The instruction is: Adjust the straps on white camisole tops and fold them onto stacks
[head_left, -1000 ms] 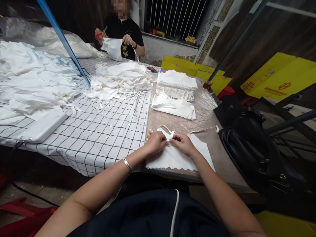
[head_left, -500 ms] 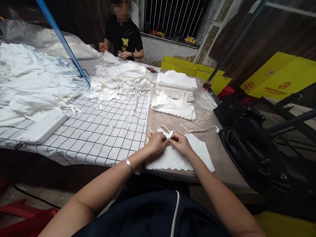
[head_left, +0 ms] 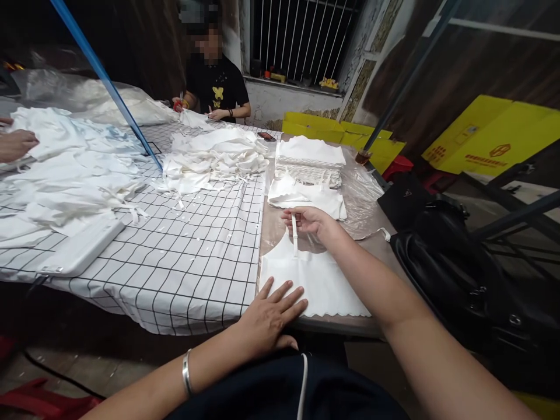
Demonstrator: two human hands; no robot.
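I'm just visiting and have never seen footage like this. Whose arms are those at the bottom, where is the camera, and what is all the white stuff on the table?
There is no machine here. The camera sits on a person's head and looks forward and down, so the two bare arms at the bottom are that person's own.

The left hand lies flat on a white cloth piece with a scalloped lower edge, pressing it to the table. The right hand has a grip on the piece's thin white strap and pulls it straight, away from the body.

Behind it lies a neat stack of similar pieces. To the left, on a checked tablecloth, are loose heaps of white cloth.

Across the table a co-worker in a black shirt handles cloth too, and another person's hand shows at the left edge.
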